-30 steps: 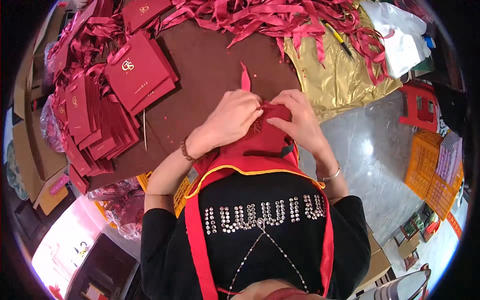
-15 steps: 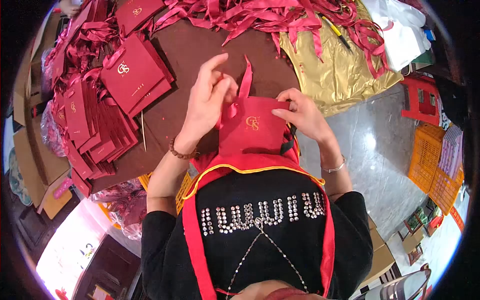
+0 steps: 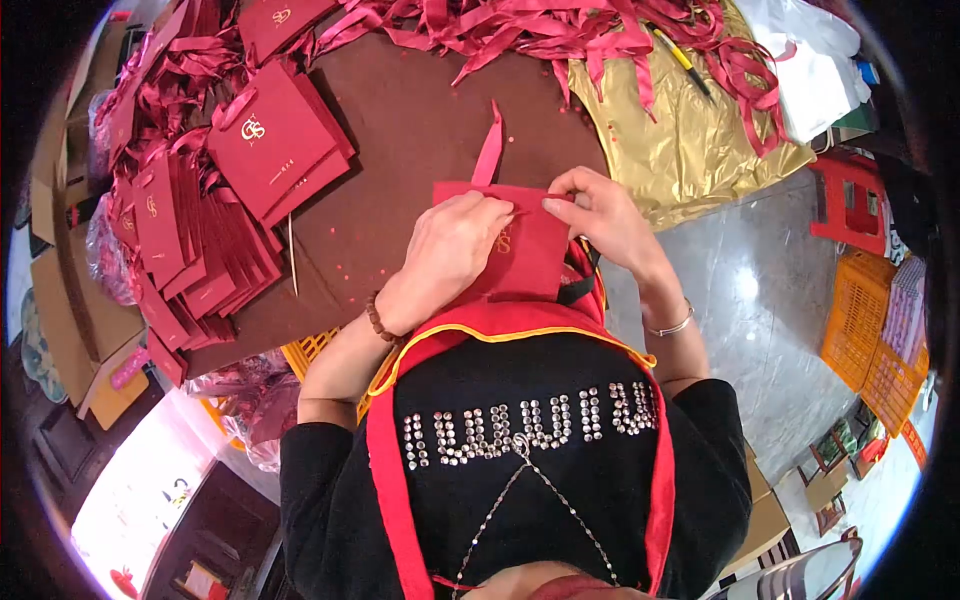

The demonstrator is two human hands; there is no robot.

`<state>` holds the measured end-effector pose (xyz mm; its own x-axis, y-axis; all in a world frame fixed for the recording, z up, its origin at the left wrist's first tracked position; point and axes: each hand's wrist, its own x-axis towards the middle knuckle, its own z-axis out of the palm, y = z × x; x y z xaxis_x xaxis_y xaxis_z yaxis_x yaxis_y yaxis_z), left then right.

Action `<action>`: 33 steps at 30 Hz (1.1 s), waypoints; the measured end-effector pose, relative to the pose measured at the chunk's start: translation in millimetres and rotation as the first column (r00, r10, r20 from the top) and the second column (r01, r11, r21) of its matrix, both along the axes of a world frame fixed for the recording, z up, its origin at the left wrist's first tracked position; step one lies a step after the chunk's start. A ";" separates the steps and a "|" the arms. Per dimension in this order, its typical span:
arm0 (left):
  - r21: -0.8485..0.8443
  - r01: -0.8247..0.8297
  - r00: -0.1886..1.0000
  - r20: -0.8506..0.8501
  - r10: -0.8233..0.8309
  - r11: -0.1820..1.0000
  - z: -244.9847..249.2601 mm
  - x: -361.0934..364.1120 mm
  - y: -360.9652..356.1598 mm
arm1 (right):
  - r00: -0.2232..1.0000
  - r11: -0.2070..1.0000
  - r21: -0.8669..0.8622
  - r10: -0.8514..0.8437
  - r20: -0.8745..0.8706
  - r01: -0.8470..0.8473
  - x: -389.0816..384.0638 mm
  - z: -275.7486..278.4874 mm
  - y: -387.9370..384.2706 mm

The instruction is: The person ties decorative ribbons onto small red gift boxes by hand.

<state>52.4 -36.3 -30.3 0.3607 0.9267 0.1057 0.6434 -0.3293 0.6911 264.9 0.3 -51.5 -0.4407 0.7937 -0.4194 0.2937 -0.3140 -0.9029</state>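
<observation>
A dark red paper gift bag (image 3: 535, 262) with a gold logo lies at the table's near edge, against my apron. A red ribbon (image 3: 489, 150) sticks up beyond its top edge. My left hand (image 3: 450, 242) is over the bag's left half, its fingertips pinched together near the top and partly covering the logo. What they pinch is hidden. At the bag's upper right, my right hand (image 3: 603, 217) has thumb and forefinger pinched on the top edge. The two sets of fingertips are a short way apart.
Stacks of finished-looking red bags (image 3: 280, 145) with ribbons stand on the brown table (image 3: 385, 110) at left. Loose red ribbons (image 3: 520, 40) heap along the back. A gold sheet (image 3: 650, 160) with a yellow-black pen (image 3: 683, 62) lies right. Orange crates (image 3: 858, 310) stand on the floor.
My left hand has come down and right from above the bag's left side, its raised fingers closing into a pinch. My right hand has shifted slightly inward along the top edge.
</observation>
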 end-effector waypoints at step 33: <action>0.105 0.045 0.965 -0.260 -0.016 0.993 17.6 41.6 -2.3 | 0.992 0.863 0.492 0.075 0.097 -0.113 3.1 22.4 -16.1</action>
